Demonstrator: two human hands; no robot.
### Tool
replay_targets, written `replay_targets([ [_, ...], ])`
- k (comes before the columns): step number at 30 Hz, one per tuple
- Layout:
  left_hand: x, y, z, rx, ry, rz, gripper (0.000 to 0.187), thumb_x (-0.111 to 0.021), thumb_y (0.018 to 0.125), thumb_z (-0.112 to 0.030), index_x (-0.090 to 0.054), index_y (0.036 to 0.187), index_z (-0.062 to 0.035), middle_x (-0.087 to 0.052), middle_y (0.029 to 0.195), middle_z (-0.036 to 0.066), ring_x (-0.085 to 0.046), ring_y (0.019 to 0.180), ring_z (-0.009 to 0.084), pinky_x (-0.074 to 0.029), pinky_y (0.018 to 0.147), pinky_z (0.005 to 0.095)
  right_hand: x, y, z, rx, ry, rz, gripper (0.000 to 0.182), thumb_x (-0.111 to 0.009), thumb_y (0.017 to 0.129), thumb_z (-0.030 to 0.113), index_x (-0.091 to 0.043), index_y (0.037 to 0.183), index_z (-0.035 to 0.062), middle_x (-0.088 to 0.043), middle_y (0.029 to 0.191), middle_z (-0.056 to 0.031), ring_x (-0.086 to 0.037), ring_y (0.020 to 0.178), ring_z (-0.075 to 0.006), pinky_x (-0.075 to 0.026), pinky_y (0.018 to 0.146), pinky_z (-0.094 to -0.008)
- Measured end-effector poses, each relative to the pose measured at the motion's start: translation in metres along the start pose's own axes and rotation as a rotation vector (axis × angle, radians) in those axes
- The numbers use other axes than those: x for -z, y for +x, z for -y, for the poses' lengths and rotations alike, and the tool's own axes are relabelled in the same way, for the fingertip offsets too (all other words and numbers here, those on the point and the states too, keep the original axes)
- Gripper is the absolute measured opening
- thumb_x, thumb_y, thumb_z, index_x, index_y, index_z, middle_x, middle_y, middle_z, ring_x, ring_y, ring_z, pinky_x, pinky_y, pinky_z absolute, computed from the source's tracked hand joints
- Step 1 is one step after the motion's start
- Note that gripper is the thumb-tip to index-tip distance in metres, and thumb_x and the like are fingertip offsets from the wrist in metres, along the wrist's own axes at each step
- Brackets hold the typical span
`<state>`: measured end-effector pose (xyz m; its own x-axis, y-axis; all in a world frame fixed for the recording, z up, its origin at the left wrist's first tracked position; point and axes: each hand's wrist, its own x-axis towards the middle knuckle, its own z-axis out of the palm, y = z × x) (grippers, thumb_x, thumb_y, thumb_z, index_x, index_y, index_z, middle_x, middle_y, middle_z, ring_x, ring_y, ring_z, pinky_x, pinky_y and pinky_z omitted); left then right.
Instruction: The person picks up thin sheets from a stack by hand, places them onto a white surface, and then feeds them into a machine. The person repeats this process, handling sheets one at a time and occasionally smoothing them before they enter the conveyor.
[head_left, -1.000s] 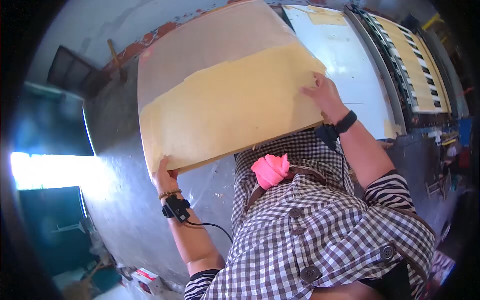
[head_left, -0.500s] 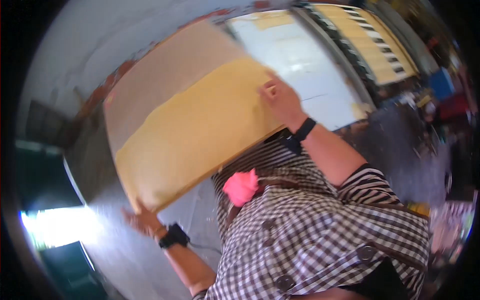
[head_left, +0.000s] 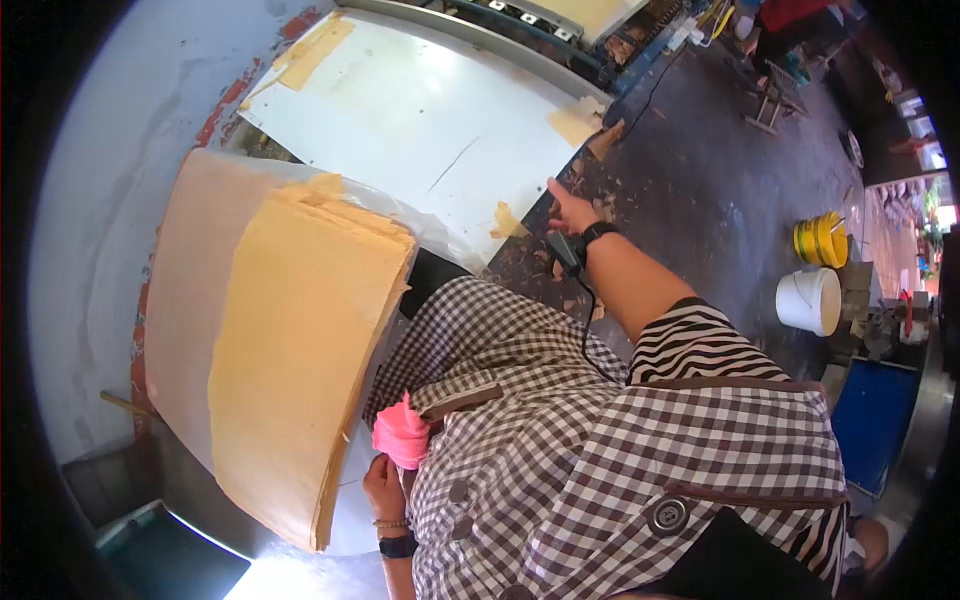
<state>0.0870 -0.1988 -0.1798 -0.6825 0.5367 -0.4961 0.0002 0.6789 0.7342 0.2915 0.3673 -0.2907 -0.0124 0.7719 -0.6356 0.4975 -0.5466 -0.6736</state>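
My left hand (head_left: 382, 488) is low beside the checked apron, its fingers curled just under a bunched pink cloth (head_left: 400, 436) at the apron's pocket. Whether it touches the cloth, or what is inside the fingers, I cannot make out. Left of it lies a thick stack of thin yellow sheets (head_left: 290, 350), like wood veneer, with ragged edges. My right hand (head_left: 573, 212) reaches forward with fingers stretched out and nothing in them. It is near the corner of a white-topped table (head_left: 400, 110), above the floor. A black strap and a small corded device sit at its wrist.
Torn sheet scraps (head_left: 606, 140) litter the dark floor beside the white table. A white bucket (head_left: 808, 302) and a yellow bucket (head_left: 820, 240) stand at right, near a blue panel (head_left: 875, 425). A machine bed (head_left: 530, 20) lies beyond the table; a small stool (head_left: 775, 98) is farther off.
Both hands have come off the yellow sheet they were at. The left is now by the pink cloth, the right stretched toward the table. The view has turned right, and the sheets now lie stacked at left.
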Motion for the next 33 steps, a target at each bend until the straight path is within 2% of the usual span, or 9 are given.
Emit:
replay_targets([
  [5, -0.006, 0.012, 0.041, -0.144, 0.121, 0.009, 0.018, -0.062, 0.093, -0.014, -0.068, 0.093, 0.0033, -0.069, 0.078, 0.008, -0.061, 0.073, 0.0104, -0.049, 0.066, 0.0304, 0.04, 0.06, 0.062, -0.048, 0.176, -0.484, 0.086, -0.07, 0.072, 0.072, -0.065, 0.114, -0.0032, -0.066, 0.107, -0.0153, -0.068, 0.081, -0.0254, -0.053, 0.065, -0.0368],
  [9, 0.01, 0.002, 0.024, -0.092, 0.143, 0.01, 0.021, -0.064, 0.092, -0.017, -0.068, 0.094, 0.003, -0.071, 0.08, 0.009, -0.062, 0.075, 0.0116, -0.05, 0.067, 0.0315, 0.064, 0.139, 0.057, 0.161, -0.206, -0.395, 0.093, -0.067, 0.07, 0.076, -0.065, 0.113, -0.006, -0.069, 0.103, -0.0179, -0.069, 0.086, -0.0241, -0.053, 0.069, -0.0371],
  [13, 0.023, 0.009, 0.005, -0.034, 0.108, -0.006, 0.024, -0.068, 0.089, -0.02, -0.069, 0.096, 0.0023, -0.072, 0.083, 0.01, -0.064, 0.078, 0.0133, -0.051, 0.069, 0.0325, 0.052, 0.122, 0.065, 0.103, -0.356, -0.422, 0.09, -0.064, 0.07, 0.078, -0.068, 0.108, -0.0036, -0.07, 0.094, -0.0181, -0.07, 0.086, -0.0219, -0.053, 0.072, -0.0369],
  [18, 0.011, 0.022, 0.075, -0.032, -0.002, -0.078, 0.018, -0.063, 0.09, -0.013, -0.068, 0.098, 0.0029, -0.073, 0.085, 0.012, -0.067, 0.078, 0.0166, -0.052, 0.071, 0.0327, 0.081, 0.056, 0.102, 0.154, -0.394, -0.293, 0.056, -0.068, 0.081, 0.054, -0.071, 0.095, 0.0002, -0.072, 0.082, -0.0096, -0.068, 0.063, -0.019, -0.052, 0.052, -0.0308],
  [21, 0.003, 0.015, 0.063, 0.005, 0.045, -0.034, 0.016, -0.063, 0.09, -0.01, -0.068, 0.098, 0.0032, -0.071, 0.081, 0.011, -0.066, 0.074, 0.0167, -0.051, 0.069, 0.0323, 0.099, 0.077, 0.082, 0.192, -0.331, -0.377, 0.059, -0.057, 0.086, 0.053, -0.069, 0.089, -0.0046, -0.069, 0.077, -0.0151, -0.069, 0.075, -0.0267, -0.054, 0.067, -0.0351],
  [25, 0.026, 0.022, -0.023, 0.139, 0.092, 0.195, 0.014, -0.063, 0.09, -0.009, -0.068, 0.096, 0.0018, -0.069, 0.076, 0.007, -0.063, 0.069, 0.0124, -0.05, 0.063, 0.0284, 0.066, -0.005, 0.07, 0.277, 0.407, -0.081, 0.028, -0.06, 0.093, 0.026, -0.063, 0.111, 0.004, -0.07, 0.101, -0.0052, -0.068, 0.078, -0.0181, -0.055, 0.067, -0.0299],
  [27, 0.039, 0.021, -0.048, 0.244, -0.218, 0.246, 0.014, -0.065, 0.09, -0.01, -0.068, 0.099, 0.0, -0.069, 0.08, 0.004, -0.062, 0.071, 0.0087, -0.049, 0.062, 0.0237, 0.033, -0.072, 0.086, 0.285, 0.438, 0.095, 0.021, -0.06, 0.096, 0.022, -0.062, 0.11, 0.0068, -0.069, 0.099, -0.0024, -0.067, 0.078, -0.0151, -0.055, 0.069, -0.0294],
  [30, 0.059, 0.022, -0.134, 0.126, -0.405, 0.177, 0.034, -0.068, 0.091, -0.017, -0.061, 0.118, 0.0025, -0.069, 0.099, 0.008, -0.066, 0.089, 0.0156, -0.052, 0.072, 0.0262, -0.019, -0.164, 0.117, 0.325, 0.445, 0.453, 0.02, -0.059, 0.097, 0.022, -0.062, 0.105, 0.0047, -0.067, 0.094, -0.0028, -0.066, 0.079, -0.0145, -0.055, 0.073, -0.0293],
  [33, 0.052, 0.04, -0.199, -0.245, -0.547, -0.012, 0.052, -0.07, 0.09, -0.024, -0.051, 0.131, 0.0017, -0.065, 0.115, 0.011, -0.063, 0.105, 0.0215, -0.054, 0.079, 0.0304, -0.066, -0.237, 0.148, 0.3, 0.42, 0.929, 0.024, -0.062, 0.096, 0.024, -0.063, 0.106, 0.0017, -0.068, 0.093, -0.0063, -0.065, 0.076, -0.0132, -0.054, 0.071, -0.0273],
])
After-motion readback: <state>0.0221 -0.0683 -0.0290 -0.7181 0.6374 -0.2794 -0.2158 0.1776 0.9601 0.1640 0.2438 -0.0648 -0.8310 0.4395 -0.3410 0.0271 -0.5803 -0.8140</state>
